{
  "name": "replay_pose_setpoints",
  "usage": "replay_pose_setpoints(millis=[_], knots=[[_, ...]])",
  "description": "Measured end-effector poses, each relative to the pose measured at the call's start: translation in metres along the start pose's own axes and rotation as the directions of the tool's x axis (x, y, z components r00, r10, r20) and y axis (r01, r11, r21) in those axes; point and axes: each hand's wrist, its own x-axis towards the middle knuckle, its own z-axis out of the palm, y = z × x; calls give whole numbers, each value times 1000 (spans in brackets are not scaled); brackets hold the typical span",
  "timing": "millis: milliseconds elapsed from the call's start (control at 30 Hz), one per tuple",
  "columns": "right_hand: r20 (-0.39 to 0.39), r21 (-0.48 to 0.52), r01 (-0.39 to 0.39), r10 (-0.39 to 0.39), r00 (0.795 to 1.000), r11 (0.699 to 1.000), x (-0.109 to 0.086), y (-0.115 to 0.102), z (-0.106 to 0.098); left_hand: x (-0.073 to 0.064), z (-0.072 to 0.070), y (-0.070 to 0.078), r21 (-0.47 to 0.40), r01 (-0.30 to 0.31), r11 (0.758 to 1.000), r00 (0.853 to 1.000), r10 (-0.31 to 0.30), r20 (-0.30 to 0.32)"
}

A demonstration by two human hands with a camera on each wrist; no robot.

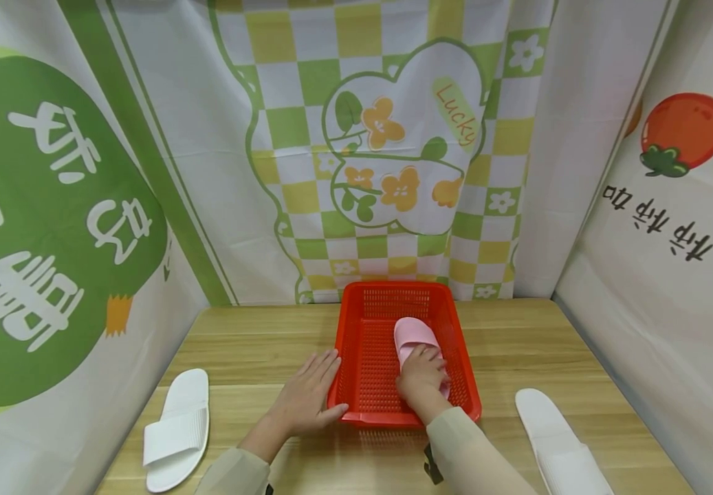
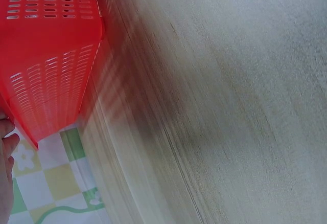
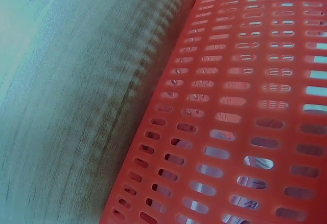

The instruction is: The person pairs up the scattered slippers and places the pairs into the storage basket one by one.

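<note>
A red plastic basket (image 1: 365,405) with slotted walls stands on the wooden table. Inside it, on the right side, lies a pink slipper (image 1: 410,331), its toe end pointing to the back. My right hand (image 1: 423,378) reaches in over the front rim and grips the slipper around its strap, hiding much of it. My left hand (image 1: 309,399) rests with straight fingers against the basket's left rim, thumb at the front corner. In the left wrist view, part of the left hand (image 2: 6,168) shows beside the basket (image 2: 51,81). The basket wall (image 3: 230,101) fills much of the right wrist view.
One white slipper (image 1: 177,433) lies on the table at the left, another white slipper (image 1: 557,440) at the right. A checked cloth (image 1: 306,137) hangs right behind the basket, and printed cloths (image 1: 653,289) close off both sides.
</note>
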Motion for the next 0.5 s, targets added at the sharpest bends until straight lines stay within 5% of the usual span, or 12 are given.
replay_pose_setpoints(millis=[500], knots=[[-21, -28, 18, -18, 1000, 999, 1, -1, -1, 0, -3, 1, -13, 4, 1000, 1000, -4, -2]])
